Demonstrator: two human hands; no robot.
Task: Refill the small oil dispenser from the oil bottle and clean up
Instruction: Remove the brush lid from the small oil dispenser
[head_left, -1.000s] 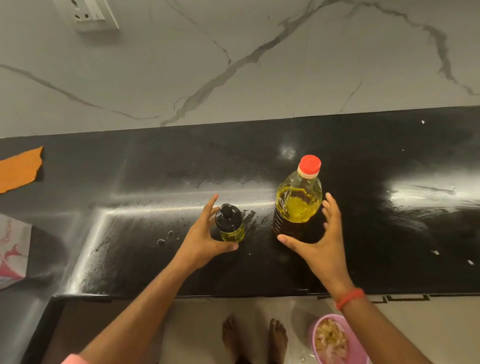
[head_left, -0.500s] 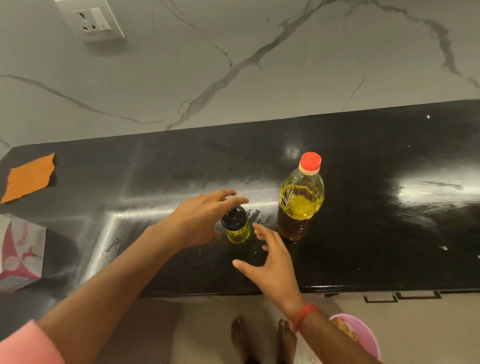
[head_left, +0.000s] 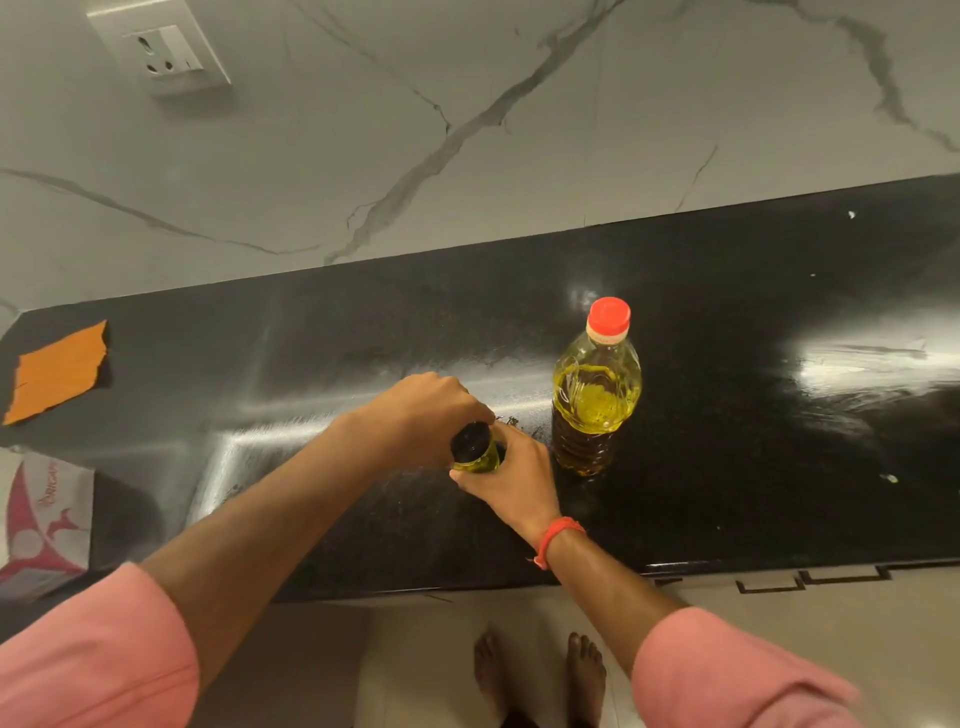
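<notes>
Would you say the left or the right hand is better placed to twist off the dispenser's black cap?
Probably the left hand: it sits over the black cap, while the right hand steadies the dispenser.

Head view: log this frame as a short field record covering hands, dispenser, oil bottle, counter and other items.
left hand: fingers on the black cap
right hand: wrapped around the dispenser body
oil dispenser: small, upright, yellow oil inside, cap on
oil bottle: upright right of the dispenser, red cap on, untouched
counter: black, glossy, small specks
orange cloth: far left on the counter
wall socket: upper left
</notes>
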